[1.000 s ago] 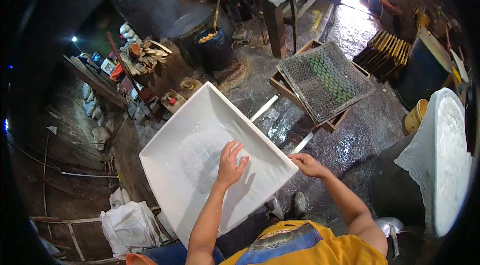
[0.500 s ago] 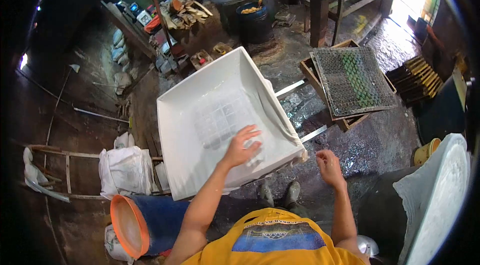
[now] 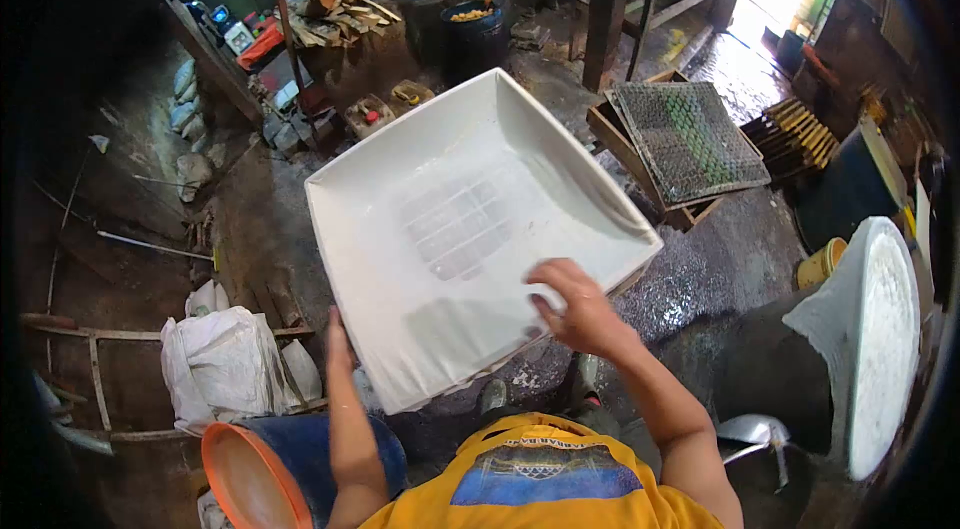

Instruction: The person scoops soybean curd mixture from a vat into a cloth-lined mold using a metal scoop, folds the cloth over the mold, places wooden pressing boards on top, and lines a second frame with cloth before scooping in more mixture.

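A large square frame lined with white cloth [image 3: 540, 159] stands in front of me, its middle damp and showing a grid of slats beneath. My left hand [image 3: 341, 347] is at the outer left side of the frame, fingers mostly hidden behind its edge. Over the near right part of the cloth hovers my right hand [image 3: 572, 304], blurred, with its fingers curved and apart and nothing visible in them.
Wire mesh trays [image 3: 690, 144] rest on a wooden frame at the right. A blue barrel with an orange rim [image 3: 215, 459] lies near left, a cloth-covered drum [image 3: 885, 349] near right. Behind are a dark bucket [image 3: 472, 34], firewood [image 3: 345, 17] and a person in red.
My left hand has gone from over the cloth to the frame's left side. My right hand has moved from the right corner to above the cloth. The frame has turned and shifted.
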A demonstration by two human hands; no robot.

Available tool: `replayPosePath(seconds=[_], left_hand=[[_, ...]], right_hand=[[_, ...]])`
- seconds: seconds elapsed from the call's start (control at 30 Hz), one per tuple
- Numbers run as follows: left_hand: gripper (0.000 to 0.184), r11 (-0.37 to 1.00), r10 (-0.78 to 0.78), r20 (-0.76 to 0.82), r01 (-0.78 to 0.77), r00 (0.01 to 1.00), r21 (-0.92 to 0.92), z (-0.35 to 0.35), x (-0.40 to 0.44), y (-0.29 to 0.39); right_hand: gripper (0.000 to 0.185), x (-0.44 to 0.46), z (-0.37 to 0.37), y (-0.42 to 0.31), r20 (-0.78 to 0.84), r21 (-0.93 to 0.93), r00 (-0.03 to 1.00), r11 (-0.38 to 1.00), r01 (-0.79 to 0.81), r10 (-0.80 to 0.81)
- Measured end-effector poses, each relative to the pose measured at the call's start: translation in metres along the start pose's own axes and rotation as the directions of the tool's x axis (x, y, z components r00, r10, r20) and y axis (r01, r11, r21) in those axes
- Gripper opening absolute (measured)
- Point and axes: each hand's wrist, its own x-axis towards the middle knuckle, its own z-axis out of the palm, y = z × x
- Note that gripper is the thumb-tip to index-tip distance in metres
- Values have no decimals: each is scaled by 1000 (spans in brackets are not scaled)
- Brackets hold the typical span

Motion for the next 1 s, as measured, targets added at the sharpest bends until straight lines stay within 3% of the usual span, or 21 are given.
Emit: replayPosePath(seconds=[0.07, 0.1, 0.13, 0.17, 0.2, 0.23, 0.33, 0.4, 0.47, 0.57, 0.6, 0.63, 0.67, 0.7, 0.73, 0.77, 0.83, 0.87, 0.9, 0.93, 1.0], left_hand=[[51, 995, -11, 53, 16, 999, -95, -59, 90, -67], [39, 992, 85, -93, -76, 992, 104, -63, 95, -80], [29, 993, 116, -156, -114, 981, 25, -9, 35, -43], [24, 977, 182, -235, -148, 955, 156, 2, 29, -34], [23, 840, 425, -291, -253, 857, 481, 1, 29, -24], [22, 595, 648, -252, -270, 719, 757, -2, 29, -14], [21, 474, 844, -222, -487, 488, 733, 12, -22, 61], [19, 367, 824, -56, -455, 564, 811, 5, -48, 92], [18, 300, 718, 57, -382, 694, 874, -6, -58, 104], [22, 316, 701, 88, -419, 708, 852, -22, -56, 77], [31, 233, 752, 150, -471, 642, 851, -40, -39, 49], [33, 396, 635, 121, -456, 763, 797, -41, -52, 40], [35, 546, 496, 113, -410, 861, 731, -37, -67, 31], [40, 582, 387, 95, -323, 917, 746, -35, -82, 18], [46, 500, 286, 192, -317, 939, 806, -37, -97, 16], [52, 501, 179, 262, -317, 948, 805, -51, -103, -4], [47, 401, 45, 446, -425, 894, 811, -54, -125, -18], [43, 376, -49, 496, -444, 867, 813, -45, -141, -15], [32, 427, 27, 558, -514, 829, 744, -35, -150, -20], [27, 337, 80, 573, -563, 815, 754, -31, -151, -28], [22, 184, 95, 646, -651, 757, 736, -36, -150, -33]], right_hand=[[31, 31, 72, -16, 196, -89, 978, 992, 86, -67], [33, 45, 113, -16, 237, -116, 968, 986, 117, -87], [35, 55, 151, -19, 288, -135, 952, 979, 152, -108], [40, 69, 185, -22, 331, -158, 941, 978, 132, -73], [45, 87, 212, -28, 367, -190, 929, 974, 123, -46], [45, 106, 232, -40, 319, -227, 948, 969, 95, -19], [45, 134, 284, -55, 131, -359, 989, 933, -12, 64], [47, 134, 324, -26, -1, -482, 996, 873, -75, 85], [45, 123, 337, -15, 80, -439, 987, 894, -92, 140], [42, 130, 315, -24, 120, -324, 970, 932, -163, 212], [41, 136, 294, -17, 143, -236, 962, 952, -195, 232], [40, 133, 270, -13, 166, -147, 953, 962, -229, 252], [40, 123, 241, -17, 162, -302, 945, 926, -226, 283], [41, 112, 205, -25, 149, -448, 936, 866, -223, 318], [41, 102, 166, -44, 168, -572, 876, 769, -286, 451], [41, 90, 133, -60, 169, -686, 797, 650, -328, 580], [38, 58, 95, -65, 61, -882, 740, 383, -274, 670], [35, 49, 89, -64, 104, -905, 676, 351, -240, 729], [32, 40, 84, -64, 146, -922, 603, 328, -204, 784], [29, 32, 81, -63, 184, -935, 524, 312, -168, 832], [22, 28, 91, -48, 195, -872, 725, 455, -180, 661]])
